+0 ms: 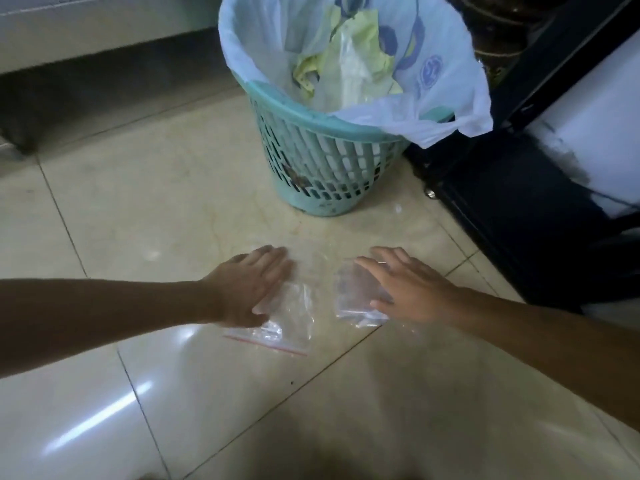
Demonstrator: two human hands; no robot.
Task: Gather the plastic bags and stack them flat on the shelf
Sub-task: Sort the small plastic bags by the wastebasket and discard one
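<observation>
Pressing flat, fingers spread, the left hand (251,287) and right hand (407,289) pin two clear bags (294,306) before the teal bin (322,161); slick film may slide when pinched.

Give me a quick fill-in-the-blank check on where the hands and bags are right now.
1. The left hand lies flat on the clear zip bag with a ____ seal strip.
2. The right hand lies on a smaller clear plastic bag, both bags on the tiled ____.
3. Behind the bags stands a ____ slatted plastic wastebasket lined with a white bag.

Missing words: red; floor; teal
</observation>
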